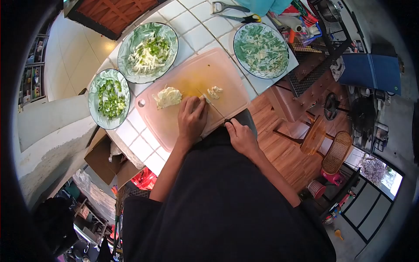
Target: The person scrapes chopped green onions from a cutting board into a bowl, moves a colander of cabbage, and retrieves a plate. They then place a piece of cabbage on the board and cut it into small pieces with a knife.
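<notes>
A pink cutting board (161, 126) lies on the white tiled counter. My right hand (240, 136) is wrapped round the black handle of a knife (214, 108), whose thin blade points up and left over the board. Beside the blade, the curled fingers of my left hand (193, 117) press on a small pale piece at their tips. A pale cut cabbage chunk (168, 98) rests on the board left of my left hand. Small chopped bits (214, 92) lie to the right of the blade.
Behind the board are a plate of shredded cabbage and green pieces (148, 53) and a green patterned plate (261, 50) with pale shreds. A smaller plate of chopped greens (111, 99) is at left. A peeler (230, 7) and scissors (251, 18) lie at the back.
</notes>
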`<action>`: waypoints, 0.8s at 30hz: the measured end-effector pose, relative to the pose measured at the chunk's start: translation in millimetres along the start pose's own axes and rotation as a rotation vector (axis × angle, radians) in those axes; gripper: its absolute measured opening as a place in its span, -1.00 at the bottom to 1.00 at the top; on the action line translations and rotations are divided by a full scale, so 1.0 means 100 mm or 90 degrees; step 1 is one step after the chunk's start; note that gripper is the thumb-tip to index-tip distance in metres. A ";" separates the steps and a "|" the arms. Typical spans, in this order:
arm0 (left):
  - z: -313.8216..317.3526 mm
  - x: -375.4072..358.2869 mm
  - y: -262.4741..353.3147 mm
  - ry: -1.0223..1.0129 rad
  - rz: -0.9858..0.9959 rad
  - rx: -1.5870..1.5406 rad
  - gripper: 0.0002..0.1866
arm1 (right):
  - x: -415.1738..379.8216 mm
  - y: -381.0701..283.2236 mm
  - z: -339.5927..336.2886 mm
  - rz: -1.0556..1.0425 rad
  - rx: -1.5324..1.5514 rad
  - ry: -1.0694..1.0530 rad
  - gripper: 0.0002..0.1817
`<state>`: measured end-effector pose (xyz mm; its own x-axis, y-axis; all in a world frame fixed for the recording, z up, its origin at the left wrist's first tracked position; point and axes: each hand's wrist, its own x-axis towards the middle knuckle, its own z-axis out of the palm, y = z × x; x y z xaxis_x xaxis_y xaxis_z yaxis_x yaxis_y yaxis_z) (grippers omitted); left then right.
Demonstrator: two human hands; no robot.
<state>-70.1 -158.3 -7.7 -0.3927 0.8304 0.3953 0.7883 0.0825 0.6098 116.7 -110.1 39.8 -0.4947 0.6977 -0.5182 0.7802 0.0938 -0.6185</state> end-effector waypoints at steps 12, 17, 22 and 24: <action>-0.02 -0.02 -0.01 -0.002 0.015 0.018 -0.80 | 0.05 -0.16 0.05 0.013 -0.091 0.017 -0.59; -0.11 -0.04 0.05 -0.066 -0.001 0.032 -0.74 | -0.04 0.10 0.00 0.019 -0.022 0.054 -0.57; 0.06 0.02 -0.03 -0.041 0.016 -0.005 -0.73 | 0.00 0.04 -0.04 0.012 -0.016 0.041 -0.56; 0.07 0.03 -0.03 -0.046 0.008 -0.005 -0.75 | 0.01 0.03 -0.06 0.010 -0.019 0.037 -0.56</action>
<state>-70.2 -152.6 -13.0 -0.3476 0.8690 0.3521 0.7886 0.0679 0.6111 120.8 -104.4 40.8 -0.4601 0.7395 -0.4913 0.7988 0.1032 -0.5927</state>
